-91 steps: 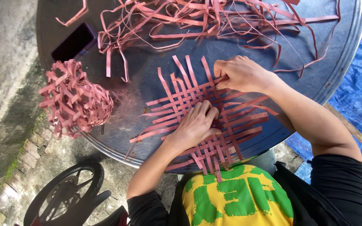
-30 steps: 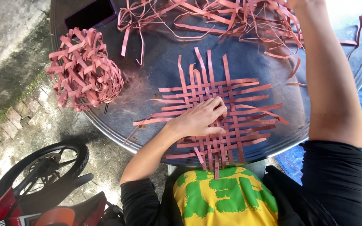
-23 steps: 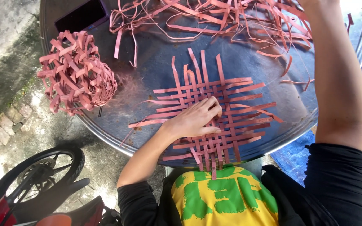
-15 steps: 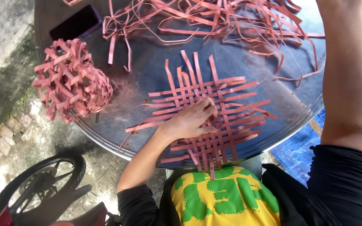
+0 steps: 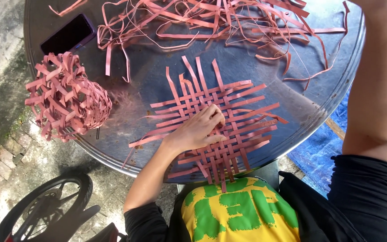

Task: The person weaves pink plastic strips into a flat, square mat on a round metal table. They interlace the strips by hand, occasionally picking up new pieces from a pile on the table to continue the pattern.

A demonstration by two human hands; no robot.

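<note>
A flat woven mat of pink strips lies on the round metal table in front of me. My left hand rests flat on the mat's near left part, fingers spread, pressing it down. My right arm reaches up along the right side toward a pile of loose pink strips at the table's far edge. The right hand itself is cut off by the top of the frame.
A finished open-weave pink basket sits at the table's left edge. A dark phone lies at the far left. A wheel stands on the ground at lower left, and a blue tarp lies at right.
My right hand left the mat and reached up to the far strip pile, out of view. The left hand stayed pressed on the mat. The view shifted slightly.
</note>
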